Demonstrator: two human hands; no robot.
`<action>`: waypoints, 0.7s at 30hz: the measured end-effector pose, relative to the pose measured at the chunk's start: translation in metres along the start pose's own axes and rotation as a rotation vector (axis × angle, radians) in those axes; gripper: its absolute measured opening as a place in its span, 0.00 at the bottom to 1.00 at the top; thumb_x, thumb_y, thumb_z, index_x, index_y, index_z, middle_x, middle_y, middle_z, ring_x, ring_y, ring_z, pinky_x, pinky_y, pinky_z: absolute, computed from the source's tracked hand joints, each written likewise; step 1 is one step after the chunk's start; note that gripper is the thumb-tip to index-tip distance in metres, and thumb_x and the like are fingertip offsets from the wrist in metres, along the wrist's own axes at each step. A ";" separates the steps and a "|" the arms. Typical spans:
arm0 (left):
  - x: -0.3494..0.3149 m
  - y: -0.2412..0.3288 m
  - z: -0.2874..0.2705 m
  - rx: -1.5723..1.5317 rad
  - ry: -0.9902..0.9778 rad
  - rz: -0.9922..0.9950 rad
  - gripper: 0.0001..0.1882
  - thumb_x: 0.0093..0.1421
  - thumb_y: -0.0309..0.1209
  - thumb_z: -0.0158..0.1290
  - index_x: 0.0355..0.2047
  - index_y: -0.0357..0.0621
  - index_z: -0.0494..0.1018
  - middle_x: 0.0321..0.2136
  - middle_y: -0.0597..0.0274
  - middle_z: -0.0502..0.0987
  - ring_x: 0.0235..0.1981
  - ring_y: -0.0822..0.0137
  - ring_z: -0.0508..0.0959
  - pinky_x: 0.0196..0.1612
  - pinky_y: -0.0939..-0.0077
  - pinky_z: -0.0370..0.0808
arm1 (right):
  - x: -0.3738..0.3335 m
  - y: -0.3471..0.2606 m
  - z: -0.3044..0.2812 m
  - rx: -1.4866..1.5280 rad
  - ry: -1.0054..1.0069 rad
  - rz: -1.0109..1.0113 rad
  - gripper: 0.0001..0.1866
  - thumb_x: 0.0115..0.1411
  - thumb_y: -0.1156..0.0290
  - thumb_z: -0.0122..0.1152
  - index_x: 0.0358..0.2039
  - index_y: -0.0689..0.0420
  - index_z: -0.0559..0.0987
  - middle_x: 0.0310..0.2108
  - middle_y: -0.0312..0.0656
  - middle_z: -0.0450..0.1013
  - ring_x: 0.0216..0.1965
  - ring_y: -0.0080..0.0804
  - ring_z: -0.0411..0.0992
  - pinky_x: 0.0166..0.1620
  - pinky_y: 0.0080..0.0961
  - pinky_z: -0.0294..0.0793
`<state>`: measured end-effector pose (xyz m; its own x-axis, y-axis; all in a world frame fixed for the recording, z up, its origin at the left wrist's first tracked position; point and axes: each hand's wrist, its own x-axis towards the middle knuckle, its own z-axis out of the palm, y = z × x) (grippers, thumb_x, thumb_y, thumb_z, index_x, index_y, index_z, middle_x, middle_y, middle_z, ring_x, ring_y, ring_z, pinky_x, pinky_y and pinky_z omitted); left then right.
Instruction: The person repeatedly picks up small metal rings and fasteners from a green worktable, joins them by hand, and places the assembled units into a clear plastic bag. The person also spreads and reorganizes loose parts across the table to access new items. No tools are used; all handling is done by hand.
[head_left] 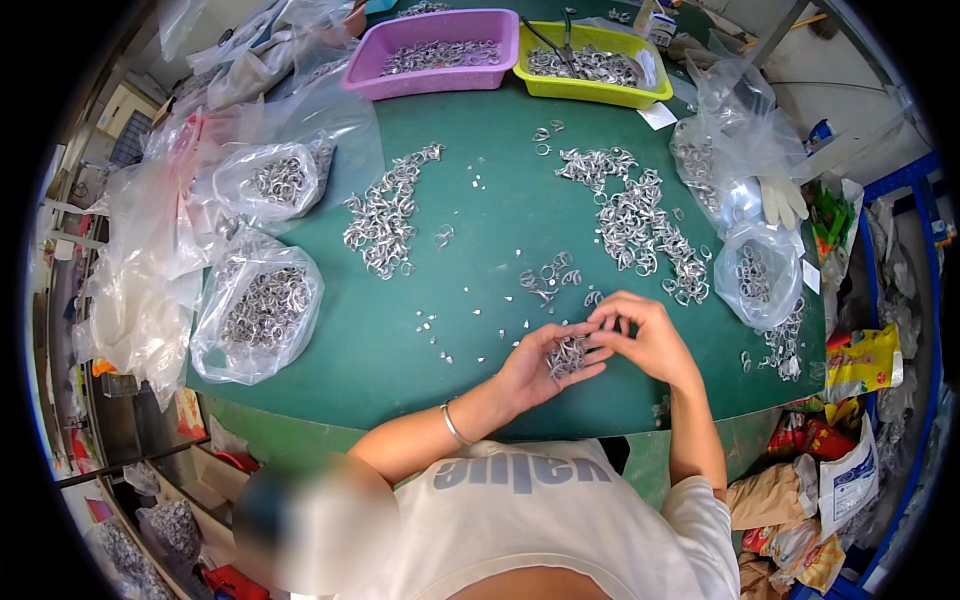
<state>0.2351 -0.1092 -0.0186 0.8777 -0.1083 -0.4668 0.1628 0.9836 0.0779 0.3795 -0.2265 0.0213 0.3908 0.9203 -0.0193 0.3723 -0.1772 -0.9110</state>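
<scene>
Lying in left hand [537, 363]: rings [566, 358]

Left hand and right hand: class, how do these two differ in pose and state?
The left hand is palm up with fingers extended; the right hand has bent fingers. The left hand cups ring-like metal pieces; whether the right hand pinches one is unclear. The left wrist wears a bangle; the right wrist is bare. Both hands are ungloved.
</scene>
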 end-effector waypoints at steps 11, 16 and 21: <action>-0.006 0.003 -0.026 0.096 -0.013 0.026 0.13 0.60 0.31 0.49 0.43 0.38 0.72 0.33 0.64 0.74 0.26 0.74 0.72 0.27 0.84 0.70 | 0.044 0.026 0.012 -0.697 -0.038 0.024 0.15 0.44 0.74 0.66 0.35 0.58 0.75 0.32 0.42 0.71 0.35 0.41 0.69 0.40 0.33 0.68; -0.014 0.004 -0.021 0.157 0.053 0.068 0.13 0.58 0.27 0.50 0.44 0.37 0.72 0.35 0.62 0.74 0.31 0.72 0.73 0.29 0.83 0.70 | 0.049 0.018 0.003 -0.465 -0.016 0.002 0.15 0.47 0.77 0.62 0.38 0.58 0.74 0.37 0.43 0.69 0.42 0.42 0.67 0.47 0.32 0.67; -0.013 -0.001 -0.019 0.151 0.045 0.064 0.14 0.57 0.26 0.52 0.44 0.37 0.72 0.35 0.62 0.74 0.31 0.72 0.73 0.29 0.83 0.71 | 0.071 0.020 0.026 -0.568 -0.008 -0.133 0.17 0.48 0.83 0.58 0.41 0.58 0.73 0.42 0.43 0.64 0.45 0.42 0.65 0.51 0.33 0.64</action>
<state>0.2147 -0.1055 -0.0296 0.8677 -0.0362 -0.4957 0.1759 0.9551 0.2382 0.3924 -0.1554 -0.0087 0.3042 0.9497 0.0745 0.8118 -0.2175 -0.5420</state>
